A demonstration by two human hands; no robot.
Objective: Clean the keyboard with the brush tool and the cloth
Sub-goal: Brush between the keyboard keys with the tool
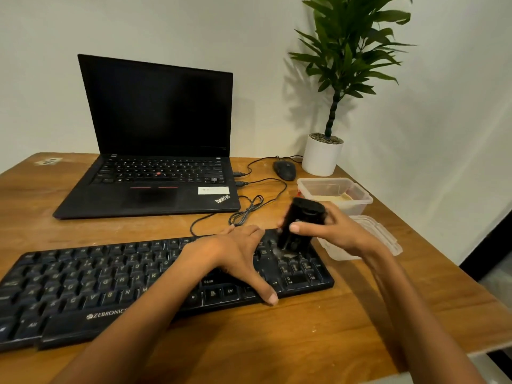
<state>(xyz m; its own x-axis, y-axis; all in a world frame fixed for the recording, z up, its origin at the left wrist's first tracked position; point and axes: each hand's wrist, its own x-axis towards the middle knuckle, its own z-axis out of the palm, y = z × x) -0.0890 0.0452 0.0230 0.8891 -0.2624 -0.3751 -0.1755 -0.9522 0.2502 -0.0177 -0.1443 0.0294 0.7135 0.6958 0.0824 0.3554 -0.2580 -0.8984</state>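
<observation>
A black keyboard lies across the front of the wooden desk. My left hand rests flat on its right half, fingers spread and thumb at the front edge. My right hand grips a black brush tool, held upright and blurred, with its lower end on the keys of the number pad. White dust shows on the keys just under the brush. A pale cloth lies inside the clear plastic box behind my right hand.
An open black laptop stands behind the keyboard, with cables coiled beside it. A black mouse and a potted plant sit at the back right. The box's lid lies near the desk's right edge.
</observation>
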